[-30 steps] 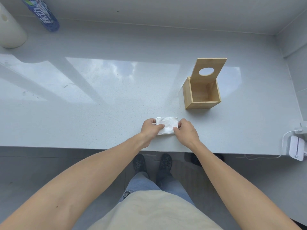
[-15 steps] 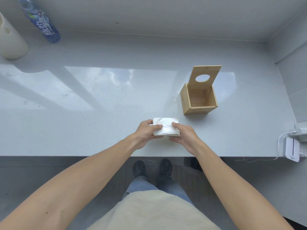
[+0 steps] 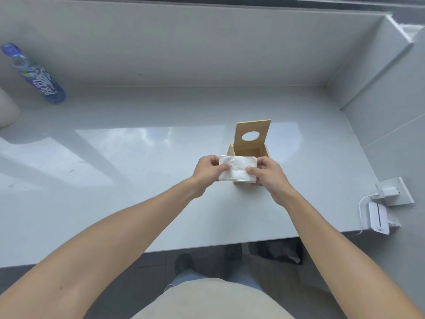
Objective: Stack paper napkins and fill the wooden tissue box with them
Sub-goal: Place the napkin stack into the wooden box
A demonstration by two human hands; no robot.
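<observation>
A stack of white paper napkins [image 3: 238, 168] is held in the air between both hands, just over the front of the wooden tissue box [image 3: 250, 147]. My left hand [image 3: 207, 172] grips its left edge, thumb on top. My right hand [image 3: 268, 174] grips the right edge the same way. The box stands on the grey counter with its lid, which has an oval hole, raised upright at the back. The napkins and hands hide the box's front wall and most of its inside.
A blue-labelled plastic bottle [image 3: 34, 74] stands at the far left by the wall, with a white roll [image 3: 7, 109] at the left edge. A white charger and cable [image 3: 379, 215] sit at the counter's right front corner. The counter's front edge [image 3: 207, 246] runs under my forearms.
Both hands have lifted the napkin stack off the counter and carried it forward and right, from near the front edge to just over the box's front.
</observation>
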